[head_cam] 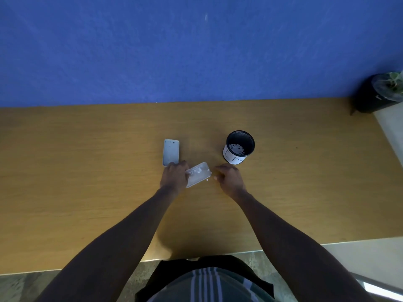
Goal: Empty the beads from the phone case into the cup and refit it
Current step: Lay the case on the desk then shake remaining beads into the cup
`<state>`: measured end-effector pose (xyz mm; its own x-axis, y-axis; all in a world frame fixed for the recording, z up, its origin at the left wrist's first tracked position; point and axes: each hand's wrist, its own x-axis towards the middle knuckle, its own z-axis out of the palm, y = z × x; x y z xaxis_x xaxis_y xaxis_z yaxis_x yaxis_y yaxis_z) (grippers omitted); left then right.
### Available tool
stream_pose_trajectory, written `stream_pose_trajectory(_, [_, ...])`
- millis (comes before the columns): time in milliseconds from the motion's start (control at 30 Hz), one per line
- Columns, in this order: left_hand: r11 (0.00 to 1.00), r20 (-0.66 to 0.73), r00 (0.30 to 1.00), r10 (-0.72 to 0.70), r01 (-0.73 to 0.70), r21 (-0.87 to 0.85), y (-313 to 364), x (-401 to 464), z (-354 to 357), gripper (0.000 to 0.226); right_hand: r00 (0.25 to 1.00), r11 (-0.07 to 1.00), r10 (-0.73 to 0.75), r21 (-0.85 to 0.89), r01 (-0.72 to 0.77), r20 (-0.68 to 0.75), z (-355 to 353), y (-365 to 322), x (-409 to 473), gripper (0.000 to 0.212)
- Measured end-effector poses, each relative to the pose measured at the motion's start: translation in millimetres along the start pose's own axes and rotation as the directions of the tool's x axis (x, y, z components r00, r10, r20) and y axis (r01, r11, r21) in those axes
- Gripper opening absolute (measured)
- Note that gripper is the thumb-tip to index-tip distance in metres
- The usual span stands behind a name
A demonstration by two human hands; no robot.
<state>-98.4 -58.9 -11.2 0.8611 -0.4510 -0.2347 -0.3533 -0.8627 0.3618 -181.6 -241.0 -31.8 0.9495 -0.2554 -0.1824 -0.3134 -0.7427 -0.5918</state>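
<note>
Two hands of yours are at work on the wooden table (87, 171), both near its middle. Item: your left hand (174, 176), knuckles up, fingers closed over the left end of the clear phone case (199, 174), which lies tilted across the tabletop between your hands, its far end pointing toward the cup. Item: your right hand (229, 178), just beside the right edge of the case, fingers curled in with the tips pinched together; whether they hold anything you cannot tell from this view, as the tips are too small and blurred. Item: one small white bead (207, 180) on the table at the case's lower right corner, between the case and your right fingertips. Item: the phone (171, 152), pale, lying flat with its back and camera lens up, long side running away from you, its near end just touching or just beside the knuckles of your left hand. Item: the cup (238, 147), upright, dark inside with a white outer wall bearing dark line marks, standing well to the right of the phone and beyond your right hand. Item: white beads (236, 148) heaped in the bottom of the cup. Item: a blue wall (196, 51) behind the table, and a dark pot with a plant (379, 92) at the far right corner.
</note>
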Motion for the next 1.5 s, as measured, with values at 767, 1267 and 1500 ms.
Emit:
stream_pose_trajectory(767, [0.681,-0.044,0.997,-0.061,0.009,-0.732,39.5,31.2,-60.6,0.014,0.792,0.773,0.531,0.555,-0.307,-0.301,-14.5,25.9,-38.8,0.059])
stream_pose_trajectory(1267, [0.889,-0.227,0.902,0.368,-0.413,-0.198,101.6,62.9,-64.8,0.016,0.914,0.817,0.316,0.562,-0.126,-0.255,-57.9,14.6,16.5,0.1])
stream_pose_trajectory(1500, [0.667,-0.234,0.625,0.745,-0.7,0.254,109.8,57.0,-65.3,0.027,0.913,0.827,0.322,0.545,-0.142,-0.251,-57.9,10.0,15.9,0.096])
